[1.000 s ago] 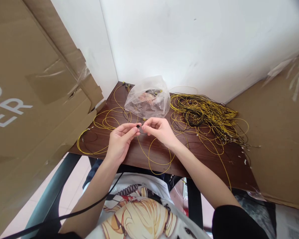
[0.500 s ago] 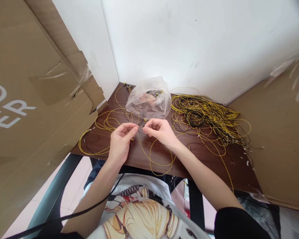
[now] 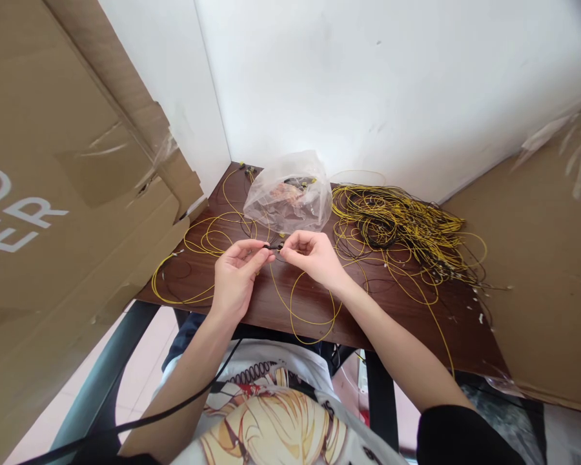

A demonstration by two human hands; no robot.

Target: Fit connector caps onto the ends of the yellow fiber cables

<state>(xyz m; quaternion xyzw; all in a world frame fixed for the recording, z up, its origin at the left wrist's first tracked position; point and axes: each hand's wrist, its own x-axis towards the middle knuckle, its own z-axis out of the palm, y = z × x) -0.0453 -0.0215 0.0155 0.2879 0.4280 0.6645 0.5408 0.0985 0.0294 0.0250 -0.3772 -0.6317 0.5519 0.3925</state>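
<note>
My left hand (image 3: 235, 274) and my right hand (image 3: 310, 256) meet above the dark wooden table (image 3: 281, 297). Both pinch a small black connector (image 3: 272, 247) between thumb and fingers. A thin yellow cable (image 3: 304, 318) runs down from the connector and loops over the table's front edge. Another yellow cable lies in coils (image 3: 208, 239) left of my left hand.
A crumpled clear plastic bag (image 3: 290, 192) with small parts sits behind my hands. A big tangled heap of yellow and black cables (image 3: 401, 226) fills the right side. Cardboard sheets (image 3: 62, 194) lean at the left, and more cardboard (image 3: 547, 258) stands at the right. White walls close the back.
My fingertips drew slightly apart half a second ago and have come back together on the black connector. The hands stayed in the same spot.
</note>
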